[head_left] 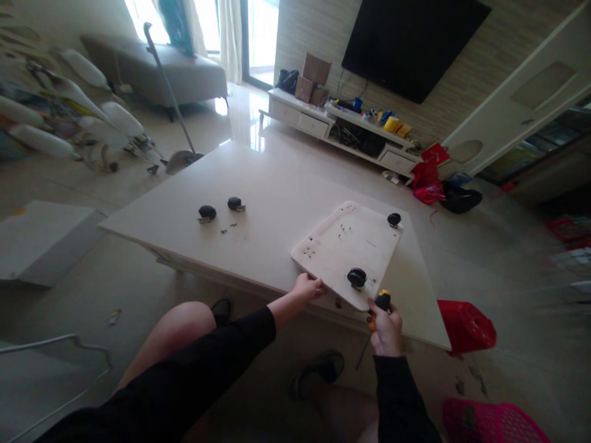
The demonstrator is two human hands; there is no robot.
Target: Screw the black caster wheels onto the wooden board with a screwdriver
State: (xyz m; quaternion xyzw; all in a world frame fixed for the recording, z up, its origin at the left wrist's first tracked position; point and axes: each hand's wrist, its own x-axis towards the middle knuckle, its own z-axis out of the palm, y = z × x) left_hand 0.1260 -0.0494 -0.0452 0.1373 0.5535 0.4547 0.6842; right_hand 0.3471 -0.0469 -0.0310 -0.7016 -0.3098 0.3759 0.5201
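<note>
A white board with rounded corners [357, 252] lies on the white table, its near edge reaching the table's front edge. Two black caster wheels, one near [356, 278] and one far [394, 219], stand on its right side. Screw holes show at its left corners, and several small screws [345, 229] lie on top. My left hand [308, 288] is closed on the board's near edge. In my right hand [388, 329] is a screwdriver [383, 300] with a black and yellow handle, its shaft pointing down. That hand's fingertips meet the board's near right corner.
Two loose caster wheels, one left [207, 213] and one right [234, 203], rest on the table [272, 184] with small screws [224, 232] nearby. A red bin [468, 326] stands by the table's right end, a pink basket [496, 421] below it. Left on the floor is a white box [46, 240].
</note>
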